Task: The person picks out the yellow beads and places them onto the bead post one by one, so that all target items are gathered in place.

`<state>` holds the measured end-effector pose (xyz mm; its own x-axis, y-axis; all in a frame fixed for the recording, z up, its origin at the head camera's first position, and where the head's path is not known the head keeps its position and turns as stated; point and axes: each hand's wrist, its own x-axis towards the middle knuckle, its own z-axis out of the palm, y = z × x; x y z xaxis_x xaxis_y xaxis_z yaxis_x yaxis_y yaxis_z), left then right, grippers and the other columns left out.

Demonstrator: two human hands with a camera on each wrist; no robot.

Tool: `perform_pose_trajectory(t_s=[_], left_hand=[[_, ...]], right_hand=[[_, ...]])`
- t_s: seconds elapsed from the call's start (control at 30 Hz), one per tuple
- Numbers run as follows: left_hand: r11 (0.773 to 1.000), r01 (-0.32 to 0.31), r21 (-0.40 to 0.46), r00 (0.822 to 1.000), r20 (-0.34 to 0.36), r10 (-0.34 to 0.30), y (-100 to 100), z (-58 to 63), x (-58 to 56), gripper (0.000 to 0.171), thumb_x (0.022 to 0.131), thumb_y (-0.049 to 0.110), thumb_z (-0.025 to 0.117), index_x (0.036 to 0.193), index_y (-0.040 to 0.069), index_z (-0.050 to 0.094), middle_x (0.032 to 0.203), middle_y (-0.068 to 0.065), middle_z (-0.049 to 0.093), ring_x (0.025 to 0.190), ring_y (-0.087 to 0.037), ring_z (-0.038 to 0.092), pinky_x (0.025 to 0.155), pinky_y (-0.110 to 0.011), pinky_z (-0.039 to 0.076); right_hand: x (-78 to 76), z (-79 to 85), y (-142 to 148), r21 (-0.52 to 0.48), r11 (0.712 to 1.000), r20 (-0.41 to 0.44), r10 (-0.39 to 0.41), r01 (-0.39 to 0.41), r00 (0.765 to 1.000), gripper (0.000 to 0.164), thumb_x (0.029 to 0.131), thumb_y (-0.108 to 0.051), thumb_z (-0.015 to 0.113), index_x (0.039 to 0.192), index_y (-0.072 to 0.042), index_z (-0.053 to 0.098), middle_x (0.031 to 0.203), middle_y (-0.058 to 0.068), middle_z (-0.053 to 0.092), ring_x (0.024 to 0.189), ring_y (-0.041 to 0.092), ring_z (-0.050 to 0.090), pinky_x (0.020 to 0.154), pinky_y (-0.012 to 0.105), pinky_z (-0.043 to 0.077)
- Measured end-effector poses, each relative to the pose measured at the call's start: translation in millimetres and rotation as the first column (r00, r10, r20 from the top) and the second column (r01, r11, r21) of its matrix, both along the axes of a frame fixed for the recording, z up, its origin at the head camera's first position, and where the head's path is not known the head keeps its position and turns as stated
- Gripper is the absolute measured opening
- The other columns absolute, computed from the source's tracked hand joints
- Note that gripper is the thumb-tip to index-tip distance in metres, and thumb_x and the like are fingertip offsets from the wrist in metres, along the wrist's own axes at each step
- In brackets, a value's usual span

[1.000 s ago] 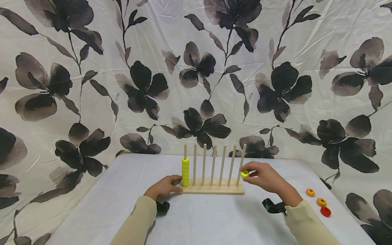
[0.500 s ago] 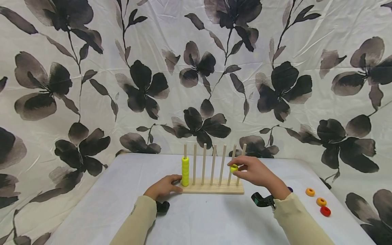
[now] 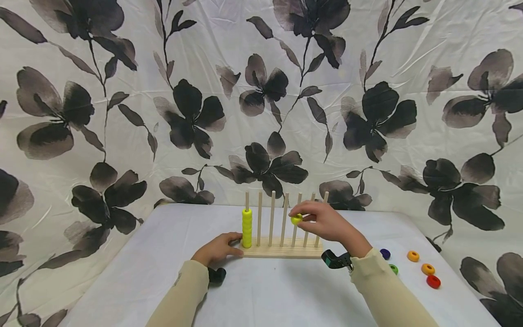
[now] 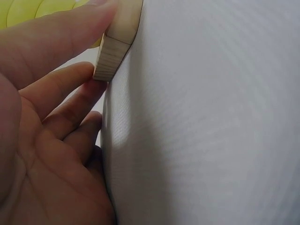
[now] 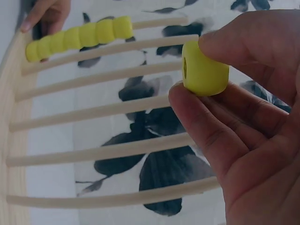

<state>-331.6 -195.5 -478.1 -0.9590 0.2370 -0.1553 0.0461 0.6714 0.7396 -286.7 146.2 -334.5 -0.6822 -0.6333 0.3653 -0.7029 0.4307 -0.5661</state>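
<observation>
A wooden peg rack [image 3: 282,253] stands on the table, with several upright pegs in a row. Yellow beads [image 3: 247,229] are stacked on its leftmost peg; bare wood shows above them. My left hand [image 3: 218,247] holds the left end of the rack's base [image 4: 110,58], the thumb along the top and the fingers against the end. Between thumb and fingers, my right hand [image 3: 327,222] pinches one yellow bead [image 5: 204,70], its hole visible in the right wrist view. In the head view this bead is in front of a peg right of the rack's middle, near the upper half.
Loose beads lie on the table at right: dark blue [image 3: 385,254], green [image 3: 393,269] partly behind the sleeve, two orange ones, the nearer orange bead [image 3: 427,269] beside a red bead [image 3: 433,281]. A floral cloth [image 3: 261,113] hangs behind the table.
My right hand has carried the yellow bead left and slightly up, from the rack's right end past several pegs. The blue and green beads have come into view. My left hand stays put.
</observation>
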Motion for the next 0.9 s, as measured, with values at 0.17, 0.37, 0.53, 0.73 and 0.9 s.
perform_pose_trajectory(t_s=[0.17, 0.37, 0.53, 0.73, 0.9], left_hand=[[1.0, -0.011, 0.009, 1.0, 0.013, 0.011, 0.4, 0.6, -0.5, 0.072, 0.076, 0.03, 0.081, 0.14, 0.015, 0.053, 0.148, -0.01, 0.048, 0.142, -0.037, 0.034, 0.115, -0.06, 0.026], [1.0, -0.019, 0.016, 1.0, 0.017, 0.019, 1.0, 0.8, 0.5, 0.072, 0.075, 0.03, 0.082, 0.14, 0.015, 0.053, 0.148, -0.01, 0.048, 0.142, -0.037, 0.034, 0.114, -0.061, 0.026], [1.0, -0.018, 0.011, 1.0, 0.012, 0.018, 1.4, 0.0, 0.8, 0.072, 0.075, 0.03, 0.082, 0.139, 0.015, 0.053, 0.148, -0.01, 0.048, 0.142, -0.037, 0.035, 0.114, -0.06, 0.027], [1.0, -0.015, 0.005, 1.0, 0.007, 0.015, 1.2, 0.1, 1.2, 0.072, 0.075, 0.03, 0.082, 0.139, 0.016, 0.053, 0.147, -0.009, 0.048, 0.142, -0.036, 0.035, 0.114, -0.061, 0.026], [1.0, -0.018, 0.014, 1.0, 0.009, 0.018, 1.3, 0.6, 1.9, 0.072, 0.075, 0.03, 0.082, 0.139, 0.016, 0.053, 0.147, -0.009, 0.048, 0.142, -0.037, 0.035, 0.114, -0.061, 0.026]], right_hand=[[-3.1, 7.5, -10.4, 0.001, 1.0, -0.026, -0.001, 0.001, 1.0, 0.026, 0.09, -0.01, 0.066, 0.116, -0.014, 0.068, 0.118, 0.005, 0.067, 0.107, 0.021, 0.065, 0.088, 0.026, 0.057], [-7.0, 14.6, -23.4, 0.017, 1.0, -0.049, -0.025, 0.026, 0.998, 0.028, 0.09, -0.011, 0.067, 0.118, -0.012, 0.067, 0.116, 0.004, 0.067, 0.105, 0.019, 0.066, 0.089, 0.027, 0.057], [-8.7, 22.1, -33.8, 0.007, 1.0, -0.052, -0.021, 0.021, 0.998, 0.028, 0.09, -0.012, 0.067, 0.117, -0.014, 0.068, 0.117, 0.003, 0.067, 0.105, 0.019, 0.067, 0.091, 0.031, 0.056], [-12.0, 28.5, -46.1, 0.003, 1.0, -0.06, -0.025, 0.026, 0.998, 0.028, 0.09, -0.012, 0.067, 0.118, -0.013, 0.068, 0.121, 0.004, 0.067, 0.104, 0.017, 0.068, 0.092, 0.034, 0.056], [-14.9, 31.7, -56.3, -0.014, 0.999, -0.054, -0.03, 0.029, 0.998, 0.029, 0.09, -0.012, 0.067, 0.119, -0.014, 0.068, 0.119, 0.002, 0.068, 0.104, 0.015, 0.067, 0.091, 0.03, 0.056]])
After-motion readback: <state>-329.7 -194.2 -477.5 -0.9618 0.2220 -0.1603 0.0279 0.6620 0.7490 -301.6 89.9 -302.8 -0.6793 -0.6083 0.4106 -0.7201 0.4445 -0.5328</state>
